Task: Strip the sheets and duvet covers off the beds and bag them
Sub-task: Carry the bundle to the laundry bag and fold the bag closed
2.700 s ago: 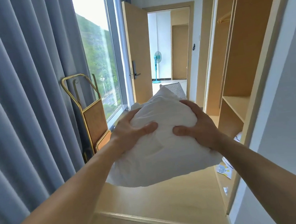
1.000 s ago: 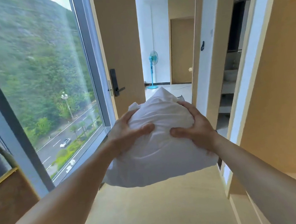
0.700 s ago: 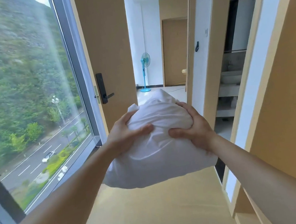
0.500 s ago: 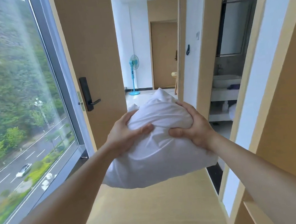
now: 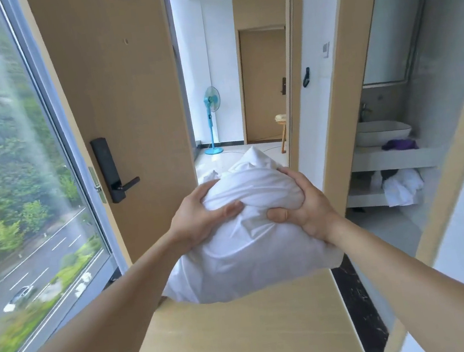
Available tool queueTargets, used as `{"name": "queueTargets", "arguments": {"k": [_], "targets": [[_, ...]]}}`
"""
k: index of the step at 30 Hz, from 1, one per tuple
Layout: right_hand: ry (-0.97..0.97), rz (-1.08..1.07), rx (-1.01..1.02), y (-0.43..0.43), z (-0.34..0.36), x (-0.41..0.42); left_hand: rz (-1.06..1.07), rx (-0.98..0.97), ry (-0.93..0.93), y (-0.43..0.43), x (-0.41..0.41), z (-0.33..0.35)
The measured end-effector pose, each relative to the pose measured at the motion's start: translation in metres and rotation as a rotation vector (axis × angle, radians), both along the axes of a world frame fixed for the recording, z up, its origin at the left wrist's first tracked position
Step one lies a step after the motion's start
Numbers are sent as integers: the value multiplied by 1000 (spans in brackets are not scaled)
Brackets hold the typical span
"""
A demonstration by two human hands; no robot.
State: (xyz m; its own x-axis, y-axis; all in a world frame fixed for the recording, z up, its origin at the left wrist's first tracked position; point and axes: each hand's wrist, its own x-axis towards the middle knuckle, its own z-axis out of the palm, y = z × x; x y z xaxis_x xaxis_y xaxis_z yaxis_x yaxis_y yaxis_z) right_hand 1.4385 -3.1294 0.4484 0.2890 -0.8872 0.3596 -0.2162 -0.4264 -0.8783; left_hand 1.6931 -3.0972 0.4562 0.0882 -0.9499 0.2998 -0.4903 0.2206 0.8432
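Item: crumpled white bed-linen bundle [image 5: 247,233], centre frame, carried in the air. Left hand [image 5: 200,214] and right hand [image 5: 302,205] both clutch its top, fingers curled. Handling: squeeze tight; loose corners may trail through the open wooden door [image 5: 123,101].

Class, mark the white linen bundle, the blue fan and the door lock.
white linen bundle [image 5: 250,256]: head view, creased front.
blue fan [image 5: 211,103]: head view, fan head.
door lock [image 5: 107,168]: head view, black plate.

white linen bundle [image 5: 247,233] carried up to open door [image 5: 126,101], washbasin [image 5: 381,132] now in view at right
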Motion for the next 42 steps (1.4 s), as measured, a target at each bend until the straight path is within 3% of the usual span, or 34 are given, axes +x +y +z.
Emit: {"name": "queueTargets", "arguments": {"k": [13, 30, 42], "targets": [[10, 111, -23, -272, 6, 59, 100, -1, 36, -244, 53, 4], [-21, -5, 13, -608, -12, 112, -33, 36, 85, -603, 112, -10], [1, 14, 33, -857, -16, 136, 19, 71, 82, -841, 133, -11]]}}
